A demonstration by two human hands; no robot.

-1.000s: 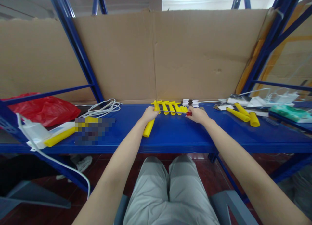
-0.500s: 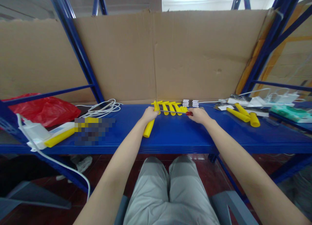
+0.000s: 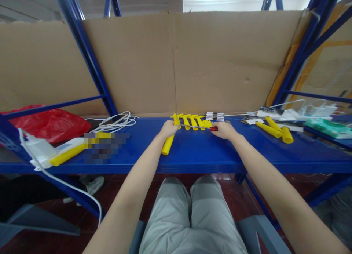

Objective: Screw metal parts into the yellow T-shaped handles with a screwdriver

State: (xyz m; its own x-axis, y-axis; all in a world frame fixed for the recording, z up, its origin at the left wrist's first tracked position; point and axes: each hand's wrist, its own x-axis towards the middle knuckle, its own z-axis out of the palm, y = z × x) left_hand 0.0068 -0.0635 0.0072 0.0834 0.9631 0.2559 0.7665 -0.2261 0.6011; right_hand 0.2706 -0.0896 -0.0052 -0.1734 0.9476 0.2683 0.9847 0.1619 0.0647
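My left hand [image 3: 168,129] is closed around a yellow plastic piece with a tube-shaped handle [image 3: 167,146], whose lower end slants toward the front of the blue shelf. In my right hand [image 3: 224,130] is a screwdriver [image 3: 213,129] with a red handle. Its thin metal shaft points left, with the tip at the yellow piece by my left fingers; the exact contact is too small to make out. Just behind the shaft, several similar yellow plastic pieces [image 3: 194,122] lie in a row. A stack of small white and black items [image 3: 215,116] stands at their right end.
Yellow tubes [image 3: 268,129] lie at the right, near white adapters and a green packet [image 3: 326,127]. White cable [image 3: 118,122], a red bag [image 3: 52,123] and another yellow tube [image 3: 67,155] are on the left. A cardboard panel [image 3: 220,63] closes the back.
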